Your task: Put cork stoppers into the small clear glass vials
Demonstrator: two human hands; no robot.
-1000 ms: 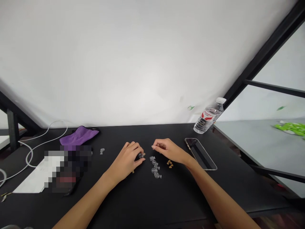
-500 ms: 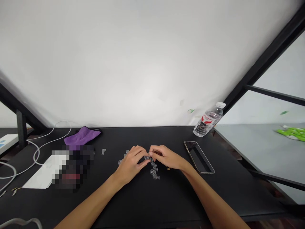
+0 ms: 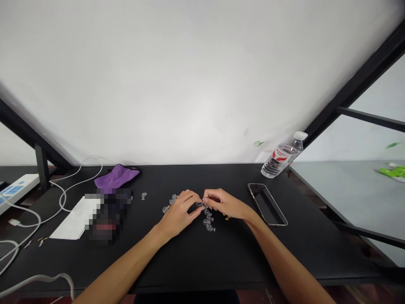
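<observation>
My left hand [image 3: 182,211] pinches a tiny clear round bottle [image 3: 199,204] between thumb and fingers, over the middle of the black table. Close against it, my right hand [image 3: 225,204] has its thumb and fingertips pressed together at the bottle's end; what they hold is too small to tell. Below the fingertips lies a cluster of similar clear bottles [image 3: 207,222] with flared necks. Several more clear bottles [image 3: 169,205] sit left of my left hand, partly hidden by it. Small tan bits [image 3: 227,218] lie under my right wrist.
A smartphone [image 3: 267,204] lies on the right, with a water bottle [image 3: 282,155] behind it. On the left are a purple cloth [image 3: 116,176], white paper [image 3: 76,217], white cables [image 3: 65,198] and one stray clear piece [image 3: 144,196]. A white wall [image 3: 190,84] borders the black table [image 3: 190,266].
The whole view has shifted, so things appear slightly farther right and higher. Both hands stay together at the small bottle, with little change in their grip.
</observation>
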